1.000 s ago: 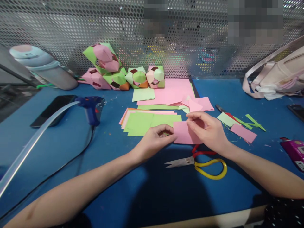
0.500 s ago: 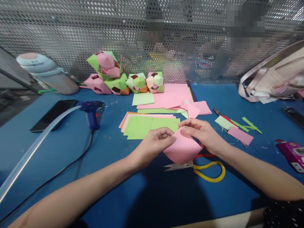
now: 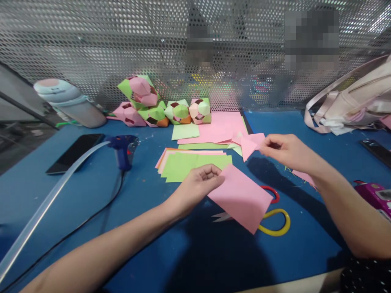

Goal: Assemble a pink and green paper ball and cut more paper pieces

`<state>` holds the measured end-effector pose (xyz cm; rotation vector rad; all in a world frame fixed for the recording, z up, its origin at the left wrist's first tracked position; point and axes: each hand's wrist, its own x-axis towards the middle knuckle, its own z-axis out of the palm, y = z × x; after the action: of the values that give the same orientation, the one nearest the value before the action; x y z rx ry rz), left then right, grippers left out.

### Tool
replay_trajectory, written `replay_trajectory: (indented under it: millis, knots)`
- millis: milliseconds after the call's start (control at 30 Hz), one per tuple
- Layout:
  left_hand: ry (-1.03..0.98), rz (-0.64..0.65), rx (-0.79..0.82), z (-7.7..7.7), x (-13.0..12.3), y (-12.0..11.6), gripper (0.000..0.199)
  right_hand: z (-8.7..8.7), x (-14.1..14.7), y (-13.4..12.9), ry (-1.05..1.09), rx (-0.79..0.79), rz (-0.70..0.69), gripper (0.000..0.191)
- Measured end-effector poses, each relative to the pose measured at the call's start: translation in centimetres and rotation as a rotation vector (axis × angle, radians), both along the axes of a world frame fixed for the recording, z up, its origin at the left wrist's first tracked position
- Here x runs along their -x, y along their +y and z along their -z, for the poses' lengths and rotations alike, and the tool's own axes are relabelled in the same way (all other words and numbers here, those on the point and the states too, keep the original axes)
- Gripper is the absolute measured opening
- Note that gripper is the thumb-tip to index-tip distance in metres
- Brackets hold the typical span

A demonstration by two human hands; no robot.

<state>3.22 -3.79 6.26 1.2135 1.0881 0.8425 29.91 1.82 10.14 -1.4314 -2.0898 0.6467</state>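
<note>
My left hand (image 3: 203,183) pinches one corner of a flat pink paper sheet (image 3: 241,197) above the table. Under that sheet lie the scissors (image 3: 285,224), with one yellow and one red handle; their pivot is hidden. Farther back, my right hand (image 3: 284,150) is closed on the edge of a folded pink paper piece (image 3: 249,146), at the near right of the paper stack. Beside my left hand is a fanned stack of green paper sheets (image 3: 183,165), with orange and pink sheets beneath.
Folded paper balls (image 3: 155,112) line the perforated screen. A blue glue gun (image 3: 122,152) with its cord, a black phone (image 3: 76,154) and a tilted bottle (image 3: 73,103) are on the left. At right are a bag (image 3: 354,101) and a purple device (image 3: 371,195).
My right hand has let go of the pink sheet and moved back and right to the folded pink piece. The sheet, curled before, now hangs flat from my left hand.
</note>
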Motion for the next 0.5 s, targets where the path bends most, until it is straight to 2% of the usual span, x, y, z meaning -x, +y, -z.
replay_trajectory:
  millis: [67, 100, 167, 200, 267, 333, 400, 500]
  knots:
    - [-0.064, -0.027, 0.043, 0.5, 0.3, 0.4, 0.023, -0.2, -2.8, 1.0, -0.413, -0.051, 0.018, 0.036]
    - [-0.103, -0.039, 0.062, 0.7, 0.4, 0.7, 0.022, 0.0, -4.0, 1.5, -0.530, -0.113, 0.037, 0.034]
    - [-0.190, -0.079, 0.086, 1.2, 0.7, 1.3, 0.022, 0.4, -5.4, 2.3, -0.577, -0.222, 0.040, 0.016]
    - [-0.235, -0.110, 0.093, 1.4, 0.8, 1.6, 0.022, 0.7, -5.5, 2.6, -0.520, -0.230, 0.026, 0.023]
    - [-0.321, -0.180, 0.109, 1.7, 1.0, 2.2, 0.022, 1.1, -4.7, 2.8, -0.289, -0.115, -0.028, 0.040]
    - [-0.391, -0.248, 0.126, 2.0, 1.3, 2.8, 0.021, 1.8, -2.7, 2.6, 0.030, 0.121, -0.069, 0.039]
    - [-0.437, -0.294, 0.129, 2.3, 1.5, 3.2, 0.020, 2.8, -0.4, 2.2, 0.332, 0.356, -0.052, 0.041]
    - [-0.473, -0.318, 0.131, 2.7, 1.7, 3.4, 0.018, 4.8, 2.5, 1.4, 0.593, 0.533, -0.017, 0.037]
